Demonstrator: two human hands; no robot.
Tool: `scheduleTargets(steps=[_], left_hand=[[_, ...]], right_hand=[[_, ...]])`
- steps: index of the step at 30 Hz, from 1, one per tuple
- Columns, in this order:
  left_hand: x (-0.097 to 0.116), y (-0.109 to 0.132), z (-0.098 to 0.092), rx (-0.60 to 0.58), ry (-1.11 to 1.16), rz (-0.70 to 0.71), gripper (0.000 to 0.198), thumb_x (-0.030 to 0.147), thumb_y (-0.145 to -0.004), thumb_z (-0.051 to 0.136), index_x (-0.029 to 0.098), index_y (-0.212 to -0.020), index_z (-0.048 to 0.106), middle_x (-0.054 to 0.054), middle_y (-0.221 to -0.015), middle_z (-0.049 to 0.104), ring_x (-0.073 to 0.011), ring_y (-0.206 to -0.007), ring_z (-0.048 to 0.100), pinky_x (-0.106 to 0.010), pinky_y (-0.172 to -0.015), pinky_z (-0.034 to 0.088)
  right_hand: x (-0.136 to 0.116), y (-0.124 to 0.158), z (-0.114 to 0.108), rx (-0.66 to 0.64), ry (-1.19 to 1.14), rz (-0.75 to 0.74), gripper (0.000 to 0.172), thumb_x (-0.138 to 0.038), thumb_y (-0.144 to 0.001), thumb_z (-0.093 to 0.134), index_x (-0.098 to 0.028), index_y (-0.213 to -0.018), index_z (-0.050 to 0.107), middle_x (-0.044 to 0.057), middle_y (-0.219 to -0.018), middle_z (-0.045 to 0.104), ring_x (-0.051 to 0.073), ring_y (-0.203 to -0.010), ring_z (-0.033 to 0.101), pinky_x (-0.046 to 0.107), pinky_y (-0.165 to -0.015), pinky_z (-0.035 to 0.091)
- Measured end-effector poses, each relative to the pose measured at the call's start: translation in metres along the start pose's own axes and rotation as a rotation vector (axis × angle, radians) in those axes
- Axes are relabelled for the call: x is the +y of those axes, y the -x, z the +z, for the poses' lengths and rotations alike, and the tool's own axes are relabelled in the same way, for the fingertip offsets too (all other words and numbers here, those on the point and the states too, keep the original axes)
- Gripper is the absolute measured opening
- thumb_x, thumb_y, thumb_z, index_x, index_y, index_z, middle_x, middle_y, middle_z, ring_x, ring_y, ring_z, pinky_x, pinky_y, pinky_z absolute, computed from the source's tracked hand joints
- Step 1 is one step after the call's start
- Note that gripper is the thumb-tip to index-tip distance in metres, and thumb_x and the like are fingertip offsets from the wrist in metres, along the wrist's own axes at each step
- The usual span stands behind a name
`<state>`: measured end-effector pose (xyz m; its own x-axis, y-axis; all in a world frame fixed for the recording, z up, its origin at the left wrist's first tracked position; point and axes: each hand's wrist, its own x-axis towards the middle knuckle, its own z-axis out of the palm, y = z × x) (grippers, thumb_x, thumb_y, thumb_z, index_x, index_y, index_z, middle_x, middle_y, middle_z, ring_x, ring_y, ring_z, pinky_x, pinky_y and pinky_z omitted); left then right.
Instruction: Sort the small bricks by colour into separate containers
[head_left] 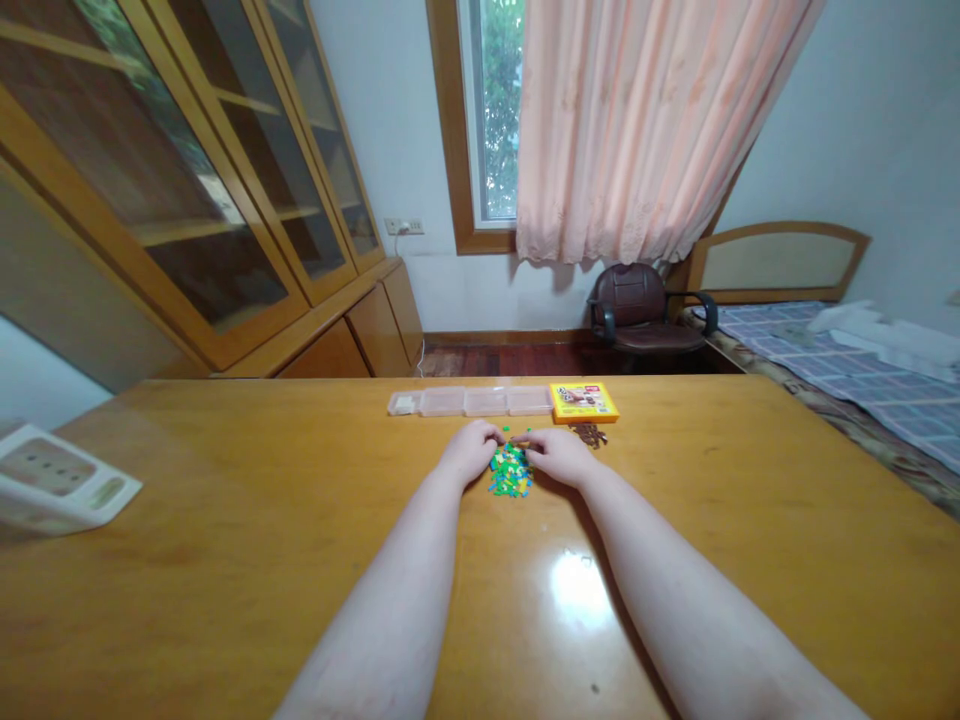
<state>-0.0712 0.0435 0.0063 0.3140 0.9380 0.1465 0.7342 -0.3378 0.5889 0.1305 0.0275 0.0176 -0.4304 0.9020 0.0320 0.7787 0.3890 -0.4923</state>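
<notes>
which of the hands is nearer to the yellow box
Right: the right hand is just this side of the yellow box, while the left hand is farther off, left of the small colourful pieces.

The heap of small pieces (511, 472) mixes green, blue, yellow and white; the pile to its right (590, 435) is brown. The box (583, 402) is yellow with a red patch, the wooden table (300, 520) honey-brown. Farther off: a pink curtain (637, 120), a maroon office chair (632, 295) with black armrests (707, 310), a blue-grey checked bedsheet (817, 345).
</notes>
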Motion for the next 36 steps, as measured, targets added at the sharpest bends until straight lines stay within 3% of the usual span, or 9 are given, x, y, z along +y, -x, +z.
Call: scheduleTargets(steps=[8,14,20,23,28,31,36], left_hand=[[0.005,0.003,-0.004,0.038,-0.030,0.003,0.029,0.012,-0.074,0.044,0.019,-0.085,0.070,-0.005,-0.093,0.065,-0.0177,-0.090,0.058,-0.030,-0.086,0.045],[0.004,0.003,-0.004,0.058,-0.062,-0.035,0.028,0.013,-0.075,0.044,0.019,-0.086,0.070,-0.005,-0.093,0.064,-0.0183,-0.089,0.059,-0.030,-0.084,0.045],[0.007,0.003,-0.007,0.036,-0.102,-0.066,0.028,0.012,-0.073,0.045,0.019,-0.080,0.071,-0.005,-0.090,0.064,-0.0184,-0.088,0.058,-0.029,-0.082,0.045],[0.008,0.003,-0.007,0.032,-0.112,-0.036,0.025,0.013,-0.073,0.045,0.018,-0.073,0.070,-0.005,-0.084,0.062,-0.0180,-0.082,0.058,-0.029,-0.077,0.045],[0.010,0.005,-0.006,0.007,-0.050,0.075,0.026,0.014,-0.072,0.046,0.020,-0.075,0.071,-0.003,-0.085,0.061,-0.0164,-0.082,0.057,-0.028,-0.079,0.044],[0.010,0.006,-0.006,-0.004,-0.051,0.075,0.027,0.014,-0.072,0.046,0.020,-0.074,0.072,-0.003,-0.085,0.061,-0.0164,-0.081,0.057,-0.028,-0.078,0.044],[0.009,0.005,-0.005,0.009,-0.058,0.053,0.029,0.013,-0.072,0.045,0.020,-0.077,0.073,-0.004,-0.086,0.062,-0.0166,-0.082,0.057,-0.028,-0.079,0.045]], right_hand=[[-0.002,0.001,-0.002,0.004,0.020,0.035,0.033,-0.025,-0.082,0.045,-0.025,-0.105,0.069,0.002,-0.102,0.070,0.017,-0.090,0.063,0.024,-0.079,0.044],[-0.005,0.002,-0.004,0.020,0.004,0.038,0.038,-0.026,-0.080,0.049,-0.029,-0.114,0.064,0.001,-0.094,0.071,0.017,-0.080,0.063,0.024,-0.073,0.044],[-0.001,0.001,-0.001,0.023,-0.020,0.019,0.036,-0.022,-0.080,0.048,-0.027,-0.109,0.067,0.001,-0.102,0.070,0.017,-0.088,0.063,0.025,-0.078,0.044],[0.001,0.000,0.000,0.056,-0.038,0.025,0.037,-0.021,-0.079,0.048,-0.025,-0.111,0.066,0.002,-0.102,0.070,0.017,-0.087,0.062,0.025,-0.079,0.044],[0.001,-0.001,0.001,0.061,-0.041,-0.110,0.038,-0.017,-0.077,0.049,-0.023,-0.110,0.067,0.004,-0.100,0.067,0.017,-0.089,0.059,0.025,-0.083,0.043],[0.000,-0.001,0.001,0.016,-0.011,-0.133,0.036,-0.019,-0.077,0.051,-0.024,-0.109,0.068,0.004,-0.095,0.066,0.016,-0.085,0.058,0.025,-0.080,0.042],[0.001,-0.002,0.002,0.046,-0.014,-0.098,0.030,-0.018,-0.079,0.049,-0.020,-0.100,0.070,0.005,-0.093,0.066,0.016,-0.086,0.058,0.024,-0.081,0.042]])
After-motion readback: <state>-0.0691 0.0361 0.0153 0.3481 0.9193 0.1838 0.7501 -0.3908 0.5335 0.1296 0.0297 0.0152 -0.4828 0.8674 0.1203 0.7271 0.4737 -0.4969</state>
